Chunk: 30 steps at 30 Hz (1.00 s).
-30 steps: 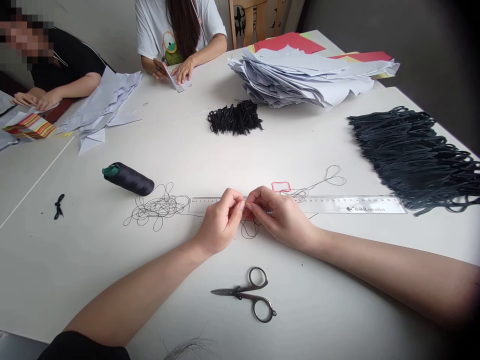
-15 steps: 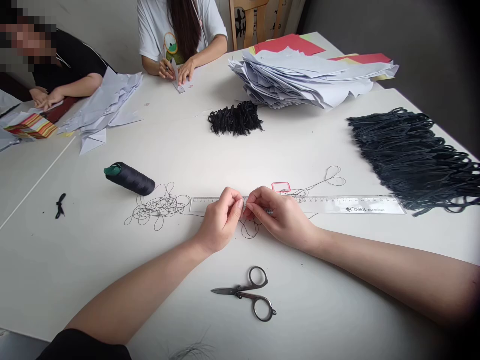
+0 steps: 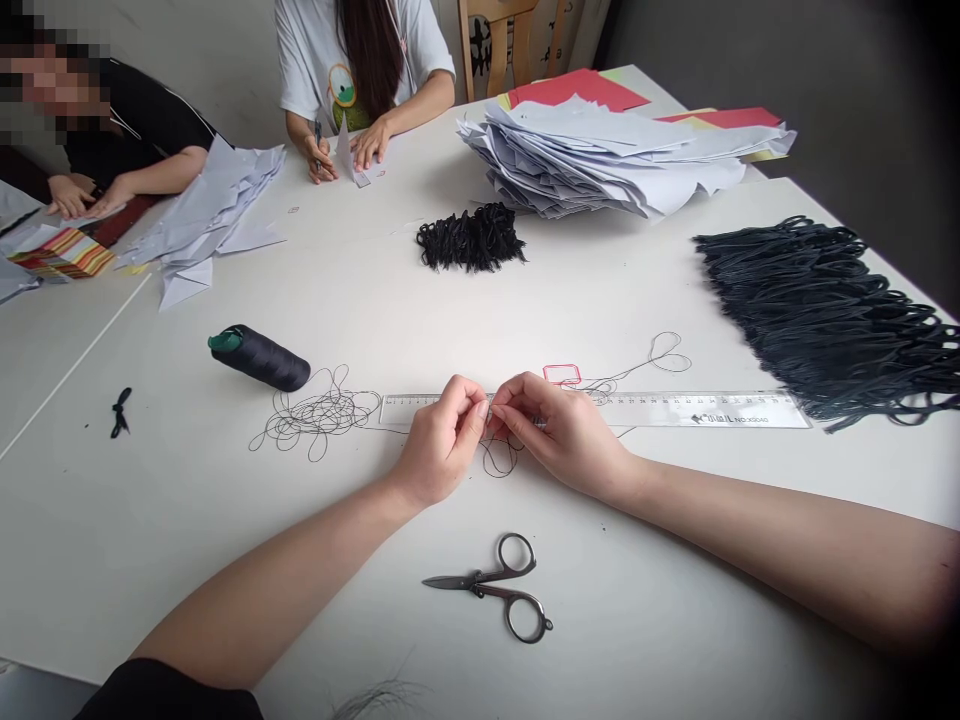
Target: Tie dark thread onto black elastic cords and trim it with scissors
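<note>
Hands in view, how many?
6: the person's left hand and right hand at the ruler; opposite, a co-worker's hand and other hand; at far left, another co-worker's hand and other hand.

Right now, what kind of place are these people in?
It looks like a small craft workroom. People sit around one white table with a tall stack of cut white paper, a big bunch of black cord loops and a spool of black thread.

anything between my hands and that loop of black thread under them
Nothing visible: the loop of black thread lies on the white table just below the clear ruler, directly under the fingertips of the left hand and right hand.
</note>
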Each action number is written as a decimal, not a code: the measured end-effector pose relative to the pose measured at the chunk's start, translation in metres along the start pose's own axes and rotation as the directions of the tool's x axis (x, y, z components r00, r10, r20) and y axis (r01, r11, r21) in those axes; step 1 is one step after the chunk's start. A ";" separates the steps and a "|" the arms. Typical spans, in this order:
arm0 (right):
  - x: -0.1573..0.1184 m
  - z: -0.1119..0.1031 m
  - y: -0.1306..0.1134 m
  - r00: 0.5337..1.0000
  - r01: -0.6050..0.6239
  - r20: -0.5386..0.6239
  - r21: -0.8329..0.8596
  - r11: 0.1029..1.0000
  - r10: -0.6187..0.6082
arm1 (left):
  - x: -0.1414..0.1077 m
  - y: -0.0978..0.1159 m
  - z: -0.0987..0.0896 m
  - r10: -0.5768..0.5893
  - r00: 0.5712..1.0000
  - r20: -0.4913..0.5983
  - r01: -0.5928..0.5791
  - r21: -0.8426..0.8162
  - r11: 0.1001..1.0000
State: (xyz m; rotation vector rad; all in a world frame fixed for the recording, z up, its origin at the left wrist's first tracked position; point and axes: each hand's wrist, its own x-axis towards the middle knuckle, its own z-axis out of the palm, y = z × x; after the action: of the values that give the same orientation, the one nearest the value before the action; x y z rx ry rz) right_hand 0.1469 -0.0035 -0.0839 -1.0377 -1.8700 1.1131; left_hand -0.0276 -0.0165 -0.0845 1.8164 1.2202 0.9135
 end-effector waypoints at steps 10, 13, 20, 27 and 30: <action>0.001 -0.001 0.001 1.000 -0.018 0.017 -0.034 0.999 0.019 | 0.000 0.000 0.000 -0.002 1.000 0.006 0.002 0.008 1.000; 0.001 -0.001 0.001 1.000 -0.018 0.020 -0.032 0.999 0.018 | 0.000 0.000 0.000 0.003 1.000 0.006 -0.003 0.012 1.000; 0.000 -0.001 0.001 1.000 -0.008 0.021 -0.036 0.999 0.009 | 0.000 -0.001 0.000 0.015 1.000 0.006 -0.015 0.018 1.000; 0.001 -0.001 0.000 1.000 -0.011 0.004 -0.034 0.999 0.011 | -0.001 -0.002 0.000 0.000 1.000 0.009 0.000 0.000 1.000; 0.000 -0.001 0.000 1.000 -0.008 0.002 -0.029 1.000 0.008 | -0.001 -0.002 0.000 -0.002 1.000 0.000 0.002 -0.017 1.000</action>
State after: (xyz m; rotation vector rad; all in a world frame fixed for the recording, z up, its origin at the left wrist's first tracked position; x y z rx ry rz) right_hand 0.1476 -0.0034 -0.0832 -1.0615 -1.8907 1.0948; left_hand -0.0284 -0.0168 -0.0866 1.8017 1.2105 0.9206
